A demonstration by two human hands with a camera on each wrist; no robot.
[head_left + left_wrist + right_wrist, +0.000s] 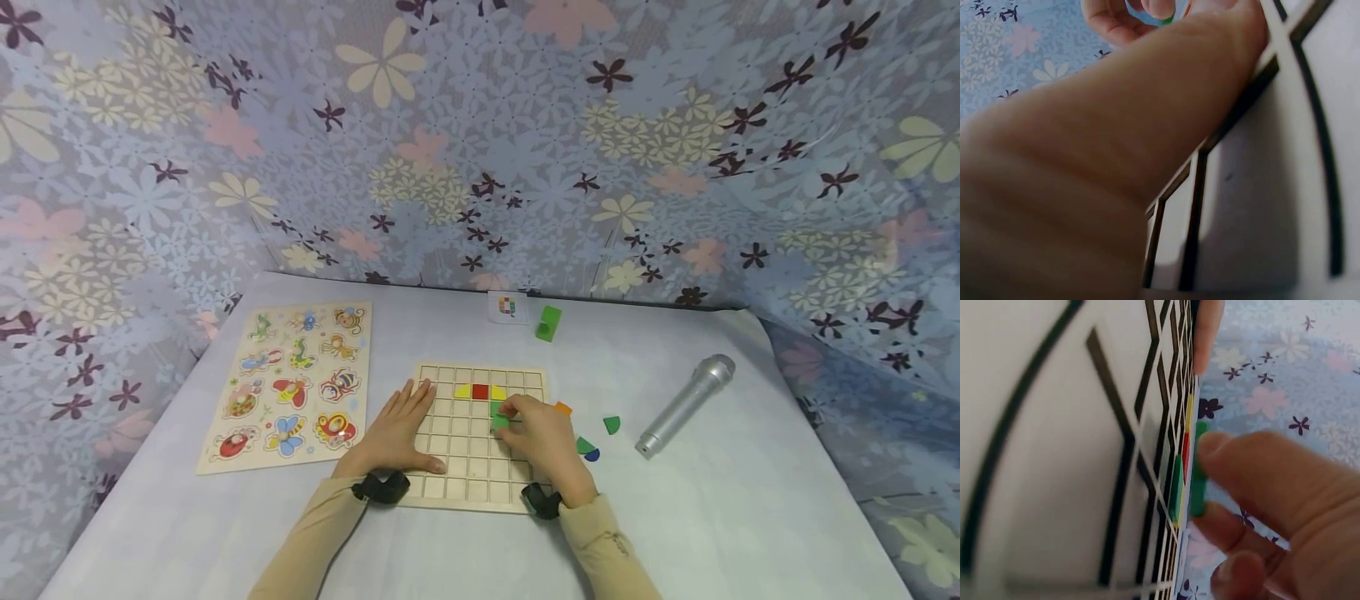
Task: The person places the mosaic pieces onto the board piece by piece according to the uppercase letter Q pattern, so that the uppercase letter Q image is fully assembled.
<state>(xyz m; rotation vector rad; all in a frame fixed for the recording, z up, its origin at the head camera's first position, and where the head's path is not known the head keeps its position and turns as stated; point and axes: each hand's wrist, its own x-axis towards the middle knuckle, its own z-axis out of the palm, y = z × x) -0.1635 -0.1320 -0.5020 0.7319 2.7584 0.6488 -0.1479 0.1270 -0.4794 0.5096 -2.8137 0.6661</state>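
A wooden grid board [480, 492] lies flat on the table. Near its far side sit a yellow piece [462, 392], a red square [480, 392], another yellow piece [497, 392] and, just below, a green piece [1176, 490]. Between thumb and fingertip my right hand [543, 437] pinches a second green piece [1197, 497], held just off the grid; its full outline is partly covered. My left hand [397, 429] rests with fingers spread on the board's left part. In the left wrist view, the left thumb side fills much of the picture.
Right of the board lie an orange piece [562, 409], green quarter pieces [612, 425] and a blue piece [592, 455]. A silver microphone [686, 406] lies farther right. Behind are a pattern card [507, 307] and a green block [548, 323]. An insect puzzle [296, 383] lies at left.
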